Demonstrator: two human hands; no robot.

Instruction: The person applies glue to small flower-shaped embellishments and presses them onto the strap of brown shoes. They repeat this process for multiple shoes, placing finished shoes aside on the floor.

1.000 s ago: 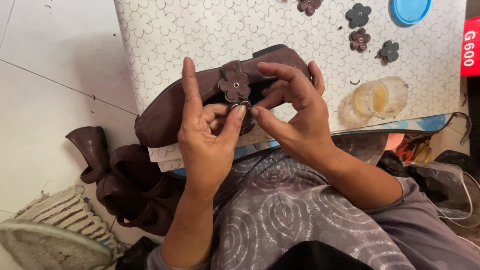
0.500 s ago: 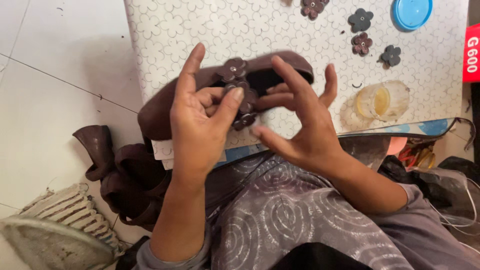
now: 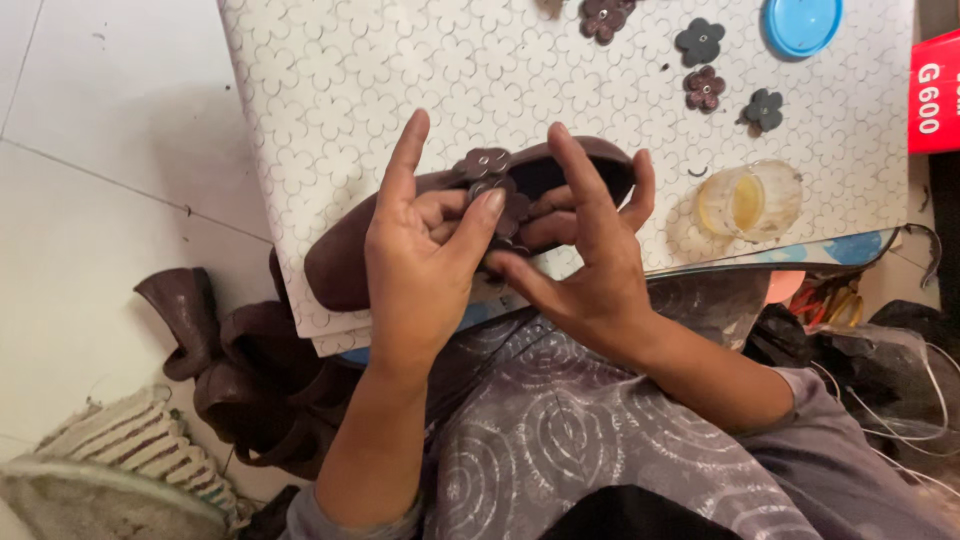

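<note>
A dark brown shoe [image 3: 345, 255] lies on its side on the white flower-patterned board [image 3: 330, 90]. My left hand [image 3: 420, 270] presses a brown leather flower ornament [image 3: 485, 165] against the shoe's upper with thumb and bent fingers, the index finger raised. My right hand [image 3: 585, 265] holds the shoe from the other side, fingers curled into its opening and thumb under the ornament.
Loose leather flowers [image 3: 705, 88] lie at the board's far side, by a blue lid [image 3: 800, 22] and a small clear jar of yellowish liquid [image 3: 748, 200]. A red box [image 3: 935, 90] sits at the right edge. More brown shoes [image 3: 250, 380] lie on the floor at left.
Both hands and the shoe have shifted slightly up and right in view. My right fingers have spread wider over the shoe's opening while the left thumb stays on the ornament.
</note>
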